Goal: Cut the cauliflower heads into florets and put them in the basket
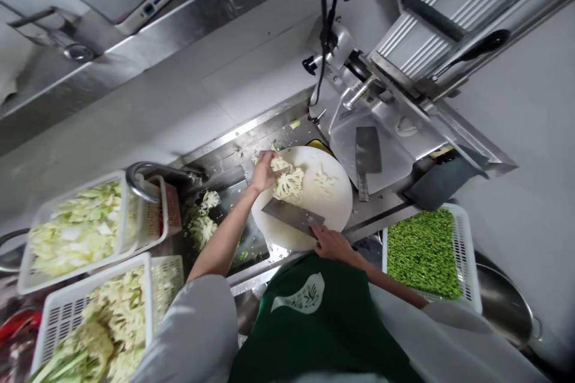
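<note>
On the round white cutting board (335, 215) lies a cut piece of cauliflower (290, 184), its sliced face turned up. My left hand (265, 170) grips the cauliflower at its far left side, fingers curled over it. In my right hand (330, 242) is a cleaver (290, 215), its broad blade lying low over the near part of the board, just short of the cauliflower. The fingers of that hand wrap the handle, which they mostly hide. A few small cauliflower slices (324, 179) lie to the right of the piece.
Left of the board is a sink (251, 251) with cauliflower bits and a faucet (144, 182). Baskets of cabbage (76, 227) and cauliflower (117, 311) stand farther left. To the right are a second cleaver (368, 152), a slicing machine (372, 84) and a basket of chopped greens (422, 254).
</note>
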Available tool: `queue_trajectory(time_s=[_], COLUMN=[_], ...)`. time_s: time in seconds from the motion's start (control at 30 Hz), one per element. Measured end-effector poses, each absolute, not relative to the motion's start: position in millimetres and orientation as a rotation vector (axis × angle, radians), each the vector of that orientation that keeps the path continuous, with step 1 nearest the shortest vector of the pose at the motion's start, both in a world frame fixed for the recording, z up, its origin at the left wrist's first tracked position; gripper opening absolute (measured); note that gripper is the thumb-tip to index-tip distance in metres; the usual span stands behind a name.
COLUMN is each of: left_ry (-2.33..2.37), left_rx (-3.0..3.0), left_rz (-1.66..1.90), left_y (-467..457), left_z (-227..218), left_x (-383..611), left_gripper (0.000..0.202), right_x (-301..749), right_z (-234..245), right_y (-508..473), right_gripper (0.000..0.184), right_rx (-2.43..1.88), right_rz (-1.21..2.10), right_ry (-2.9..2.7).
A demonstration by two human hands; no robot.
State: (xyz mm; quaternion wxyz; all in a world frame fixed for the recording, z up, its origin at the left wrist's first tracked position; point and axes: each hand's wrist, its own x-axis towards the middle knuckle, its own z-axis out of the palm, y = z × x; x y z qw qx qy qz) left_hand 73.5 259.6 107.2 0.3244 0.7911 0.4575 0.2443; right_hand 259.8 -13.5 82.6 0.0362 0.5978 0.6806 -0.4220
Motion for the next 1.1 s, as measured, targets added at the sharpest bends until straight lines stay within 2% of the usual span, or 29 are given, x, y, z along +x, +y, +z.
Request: queue_trajectory(time_s=[0.1,0.2,0.27,0.37,0.5,0.73,1.1], left_ry=[1.391,1.509,1.610,1.707,1.746,1.666,1.644], left_rx=[1.554,1.237,1.237,1.345,1.567,1.650,1.657], left_rz=[1.025,1.236,1.278,1.159,0.992,1.268,1.361], left_y=[238.8,202.2,167.8,114.0,66.3,54.8,79.5], left_z=[111.8,101.7,83.2,44.4,6.0,-4.1,-8.7], left_x=[15.7,-31.5,-42.7,-26.9,5.7,-2.4,0.5], left_gripper=[0.057,0.062,0.067,0.072,0.053,0.027,0.023], right_x=[268.4,276.8,280.6,283.4,285.6,279.1,254.5], right_z=[88.5,91.7,92.1,91.1,91.0,96.8,88.3], right_y=[-3.8,12.2,22.6,30.4,23.7,-10.2,-6.7], right_gripper=[0.050,0.037,0.032,0.027,0.031,0.036,0.033], right_rx=[1.827,1.820,1.799,1.804,1.802,1.822,1.778], right_rz=[-1.330,-1.284,-1.183,-1.016,-0.907,-0.733,-0.734], right_ry=[2.085,2.053,2.048,2.017,1.966,1.984,2.022])
